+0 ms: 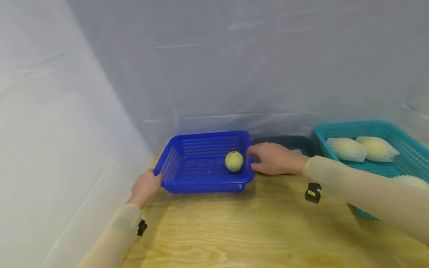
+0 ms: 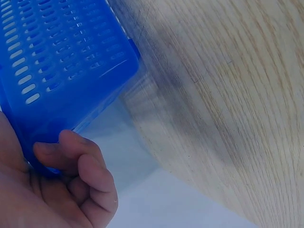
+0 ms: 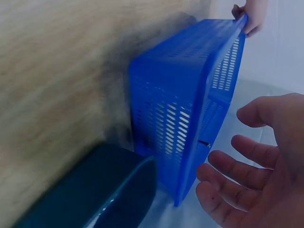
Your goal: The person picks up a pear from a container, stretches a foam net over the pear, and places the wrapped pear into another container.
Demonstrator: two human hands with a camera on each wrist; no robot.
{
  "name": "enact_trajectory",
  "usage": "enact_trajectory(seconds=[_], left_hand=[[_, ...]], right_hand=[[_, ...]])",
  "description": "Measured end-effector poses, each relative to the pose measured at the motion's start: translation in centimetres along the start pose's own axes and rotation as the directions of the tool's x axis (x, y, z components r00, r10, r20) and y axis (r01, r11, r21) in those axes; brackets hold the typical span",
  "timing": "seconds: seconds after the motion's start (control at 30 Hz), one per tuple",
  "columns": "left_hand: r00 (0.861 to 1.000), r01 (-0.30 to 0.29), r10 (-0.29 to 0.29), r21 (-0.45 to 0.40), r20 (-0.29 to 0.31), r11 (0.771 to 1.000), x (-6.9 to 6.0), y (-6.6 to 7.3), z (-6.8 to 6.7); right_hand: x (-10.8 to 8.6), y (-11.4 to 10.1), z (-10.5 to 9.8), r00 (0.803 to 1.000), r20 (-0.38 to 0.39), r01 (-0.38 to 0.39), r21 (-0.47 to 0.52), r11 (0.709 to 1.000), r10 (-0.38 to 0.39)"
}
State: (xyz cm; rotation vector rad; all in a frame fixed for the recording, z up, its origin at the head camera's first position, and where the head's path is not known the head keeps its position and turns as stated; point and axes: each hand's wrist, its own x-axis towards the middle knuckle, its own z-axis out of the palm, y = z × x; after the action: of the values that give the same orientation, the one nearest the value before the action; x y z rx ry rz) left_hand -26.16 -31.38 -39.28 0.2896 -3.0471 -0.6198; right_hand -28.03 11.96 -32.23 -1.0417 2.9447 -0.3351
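Note:
A blue plastic basket stands on the wooden table, with a single yellow-green pear in its right side, stem up. My left hand grips the rim at the basket's near left corner; the left wrist view has its fingers curled round that rim. At the other end, my right hand hovers by the right rim, near the pear. In the right wrist view its fingers are spread and slightly bent, apart from the basket wall, holding nothing. Only the pear's stem tip shows there.
A dark teal container stands right of the blue basket, partly hidden by my right hand. Farther right, a turquoise basket holds several pears in white foam nets. Pale sheeting hangs behind and at the left.

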Motion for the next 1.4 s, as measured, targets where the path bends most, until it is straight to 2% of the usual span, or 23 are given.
enact_trajectory(seconds=[0.13,0.3,0.43,0.7,0.87,0.97,1.23,1.4], left_hand=[[1.0,0.012,-0.012,-0.002,0.004,1.0,-0.2,0.1,0.2],[1.0,0.02,-0.02,-0.028,0.007,0.999,-0.5,0.4,0.5],[0.999,0.033,-0.033,-0.027,0.0,0.999,-0.6,0.9,0.5],[0.999,0.046,-0.046,-0.026,-0.006,0.999,-0.8,1.9,0.8],[0.998,0.057,-0.057,-0.016,-0.003,0.998,-1.0,2.4,1.2],[0.998,0.06,-0.06,-0.016,0.004,0.998,-1.0,2.5,1.3],[0.998,0.062,-0.062,0.004,-0.015,0.998,-0.9,2.8,0.9],[0.998,0.067,-0.067,0.007,-0.013,0.998,-1.0,2.7,0.9]], right_hand=[[2.5,-0.6,0.0,0.999,0.034,0.015,-0.011,1.0,-0.015],[5.0,-0.6,0.0,0.999,0.048,-0.008,-0.062,0.998,0.011],[6.5,-0.4,-0.2,0.996,0.086,-0.017,-0.096,0.995,0.026],[8.9,0.6,-0.1,0.983,0.184,0.035,-0.157,0.987,-0.006],[9.7,1.0,0.4,0.949,0.316,0.036,-0.144,0.989,0.012],[9.8,1.1,0.7,0.931,0.364,0.055,-0.146,0.988,0.002],[10.2,1.1,1.5,0.921,0.387,0.105,-0.157,0.982,-0.036],[10.4,1.6,2.2,0.927,0.368,0.146,-0.164,0.976,-0.077]])
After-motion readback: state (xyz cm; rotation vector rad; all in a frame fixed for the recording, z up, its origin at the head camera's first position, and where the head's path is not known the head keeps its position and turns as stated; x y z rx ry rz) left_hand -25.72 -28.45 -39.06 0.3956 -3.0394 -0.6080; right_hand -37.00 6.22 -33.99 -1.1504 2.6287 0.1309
